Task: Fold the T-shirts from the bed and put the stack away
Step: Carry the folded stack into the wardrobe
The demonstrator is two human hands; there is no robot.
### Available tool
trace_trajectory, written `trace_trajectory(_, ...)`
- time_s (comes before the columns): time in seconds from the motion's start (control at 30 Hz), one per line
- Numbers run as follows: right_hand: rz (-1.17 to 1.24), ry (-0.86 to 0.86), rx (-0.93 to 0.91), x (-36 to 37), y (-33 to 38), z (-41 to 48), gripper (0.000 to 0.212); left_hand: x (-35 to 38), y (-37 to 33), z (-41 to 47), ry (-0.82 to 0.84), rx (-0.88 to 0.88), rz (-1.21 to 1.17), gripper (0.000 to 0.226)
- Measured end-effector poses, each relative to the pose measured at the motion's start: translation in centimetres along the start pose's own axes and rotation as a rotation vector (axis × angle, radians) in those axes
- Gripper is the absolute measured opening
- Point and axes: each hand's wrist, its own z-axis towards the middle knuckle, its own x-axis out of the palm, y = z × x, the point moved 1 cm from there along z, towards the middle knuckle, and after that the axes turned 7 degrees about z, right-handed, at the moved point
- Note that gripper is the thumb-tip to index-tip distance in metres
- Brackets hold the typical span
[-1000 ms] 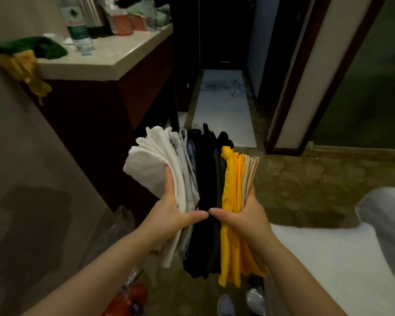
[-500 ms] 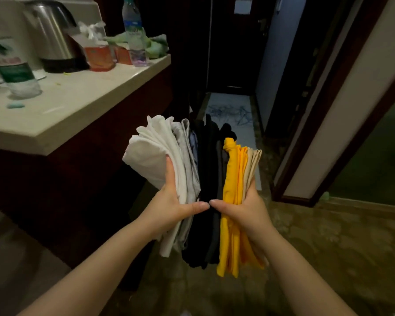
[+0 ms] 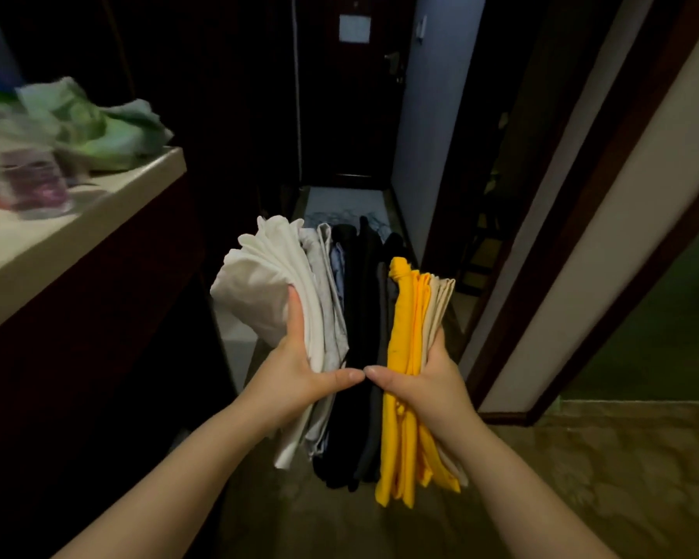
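Note:
A stack of folded T-shirts (image 3: 364,300) stands on edge between my two hands at chest height in the middle of the view. From left to right it runs white, pale grey, black, yellow and beige. My left hand (image 3: 299,377) grips the white side, fingers up along the cloth and thumb across the near edge. On the beige and yellow side my right hand (image 3: 424,385) grips the stack the same way. The two thumb tips nearly touch over the black shirts. The bed is out of view.
A dark wooden counter with a pale top (image 3: 81,236) runs along the left, carrying crumpled green cloth (image 3: 110,131) and blurred items. A narrow dark hallway with a pale floor mat (image 3: 344,203) leads to a door (image 3: 352,94). A dark door frame (image 3: 574,244) rises at right.
The view has swung right and forward toward the hallway. The counter has slid left and the kettle and bottles have left the view. Both hands keep the same grip on the stack.

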Motion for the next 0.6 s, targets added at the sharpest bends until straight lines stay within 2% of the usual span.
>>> trace_trajectory(0.27, 0.038, 0.047, -0.012, -3.1, -4.2, 23.7, 0.088, 2.1, 2.1, 23.1, -0.066, -0.04, 0.061, 0.127)
trace_trajectory(0.37, 0.024, 0.072, -0.022, -4.1, -4.4, 33.4, 0.078, 2.1, 2.5, 32.0, -0.13, -0.029, 0.054, 0.129)
trace_trajectory(0.5, 0.01, 0.152, -0.008, -3.7, -5.1, 44.8, 0.092, 0.9, 4.2, 41.6, -0.18, -0.066, 0.022, 0.127)
trace_trajectory(0.6, 0.032, 0.195, 0.026, -3.1, -6.2, 53.9, 0.08, 0.1, 6.2, 49.8, -0.197, -0.096, 0.0, 0.128)
